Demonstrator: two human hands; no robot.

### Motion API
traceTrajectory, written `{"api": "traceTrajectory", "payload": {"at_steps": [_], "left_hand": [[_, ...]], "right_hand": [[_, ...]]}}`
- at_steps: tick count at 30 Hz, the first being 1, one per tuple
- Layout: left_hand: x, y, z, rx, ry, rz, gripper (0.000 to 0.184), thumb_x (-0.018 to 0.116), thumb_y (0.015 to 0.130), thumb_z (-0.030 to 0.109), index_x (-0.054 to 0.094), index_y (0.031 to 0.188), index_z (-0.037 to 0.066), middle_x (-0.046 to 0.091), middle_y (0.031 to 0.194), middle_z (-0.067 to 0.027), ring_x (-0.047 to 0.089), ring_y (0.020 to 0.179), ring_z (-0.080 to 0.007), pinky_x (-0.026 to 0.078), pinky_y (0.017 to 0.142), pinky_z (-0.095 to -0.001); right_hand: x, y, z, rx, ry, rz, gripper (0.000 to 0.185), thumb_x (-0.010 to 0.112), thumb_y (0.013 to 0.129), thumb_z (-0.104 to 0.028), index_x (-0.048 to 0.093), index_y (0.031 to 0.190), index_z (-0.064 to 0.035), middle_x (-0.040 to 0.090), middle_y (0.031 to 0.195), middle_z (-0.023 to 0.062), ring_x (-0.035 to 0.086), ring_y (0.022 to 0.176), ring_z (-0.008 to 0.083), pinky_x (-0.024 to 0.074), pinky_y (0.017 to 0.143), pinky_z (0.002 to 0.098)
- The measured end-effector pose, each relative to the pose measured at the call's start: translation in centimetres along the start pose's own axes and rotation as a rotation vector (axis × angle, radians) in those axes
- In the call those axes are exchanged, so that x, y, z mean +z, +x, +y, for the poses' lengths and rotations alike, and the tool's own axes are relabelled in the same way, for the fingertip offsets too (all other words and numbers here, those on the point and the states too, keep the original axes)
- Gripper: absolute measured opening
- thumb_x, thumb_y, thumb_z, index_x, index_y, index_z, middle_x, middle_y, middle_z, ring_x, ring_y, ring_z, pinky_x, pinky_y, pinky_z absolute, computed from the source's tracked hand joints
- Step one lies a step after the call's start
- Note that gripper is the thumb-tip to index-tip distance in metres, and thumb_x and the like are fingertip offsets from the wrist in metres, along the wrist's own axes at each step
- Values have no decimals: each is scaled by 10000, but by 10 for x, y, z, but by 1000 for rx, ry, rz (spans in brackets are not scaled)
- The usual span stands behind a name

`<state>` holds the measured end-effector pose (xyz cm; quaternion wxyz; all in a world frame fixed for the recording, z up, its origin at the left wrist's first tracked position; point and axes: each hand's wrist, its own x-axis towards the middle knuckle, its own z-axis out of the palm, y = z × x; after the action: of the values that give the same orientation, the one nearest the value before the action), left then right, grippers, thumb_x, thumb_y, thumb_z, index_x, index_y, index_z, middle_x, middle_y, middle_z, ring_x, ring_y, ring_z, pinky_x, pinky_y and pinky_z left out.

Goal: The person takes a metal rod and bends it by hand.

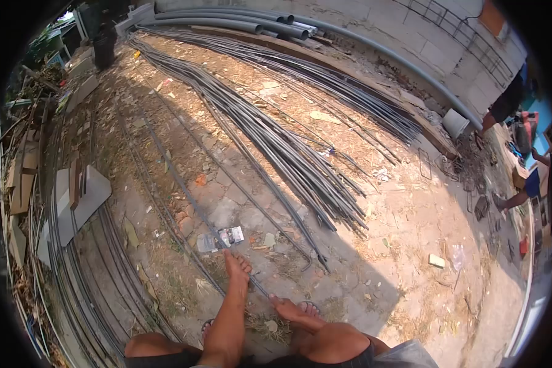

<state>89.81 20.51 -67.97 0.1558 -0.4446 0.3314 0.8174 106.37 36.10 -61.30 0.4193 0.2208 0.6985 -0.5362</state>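
A long thin steel rod (190, 197) runs from the far ground down toward my feet. My left hand (238, 266) is closed around it in front of my knees. Lower and to the right, my right hand (284, 308) grips the same rod near its close end, thumb along it; the very tip is hidden by my fingers. Beside my left hand, a crumpled plastic packet (208, 241) and a printed packet (231, 235) lie on the ground by the rod. To the right lies another rod with a hooked end (306, 262).
A big bundle of steel rods (270, 141) stretches across the ground, with a second bundle (349, 95) behind. Grey pipes (227, 23) lie along the wall. More rods (80, 276) and a pale sheet (89, 199) are at left. Another person's leg (514, 197) shows at right.
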Motion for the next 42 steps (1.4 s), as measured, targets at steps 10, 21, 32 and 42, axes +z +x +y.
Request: {"api": "traceTrajectory", "payload": {"at_steps": [10, 21, 32, 42], "left_hand": [[10, -5, 3, 71, 76, 40, 536, 364, 929, 662, 319, 767, 153, 255, 537, 43, 208, 396, -105, 161, 358, -268], [18, -19, 6, 59, 50, 55, 497, 354, 951, 622, 322, 764, 163, 259, 534, 41, 197, 400, -97, 149, 353, -264], [15, -15, 6, 73, 90, 83, 530, 378, 926, 656, 340, 806, 141, 297, 577, 30, 221, 426, -106, 160, 374, -269], [17, -18, 6, 97, 110, 105, 486, 393, 947, 604, 330, 769, 157, 293, 570, 34, 217, 428, -102, 178, 384, -271]], "right_hand": [[20, 41, 29, -78, 25, 27, 769, 330, 918, -670, 640, 856, 31, 625, 770, 196, 596, 801, 344, 420, 820, 456], [16, 38, 26, -89, 19, 29, 774, 327, 919, -671, 640, 899, 37, 629, 830, 214, 597, 848, 348, 418, 846, 452], [13, 39, 28, -95, 25, 35, 782, 325, 919, -672, 641, 943, 43, 634, 889, 233, 598, 895, 353, 415, 872, 448], [22, 40, 30, -99, 48, 53, 791, 322, 920, -673, 641, 982, 48, 638, 943, 250, 599, 938, 357, 413, 895, 444]]}}
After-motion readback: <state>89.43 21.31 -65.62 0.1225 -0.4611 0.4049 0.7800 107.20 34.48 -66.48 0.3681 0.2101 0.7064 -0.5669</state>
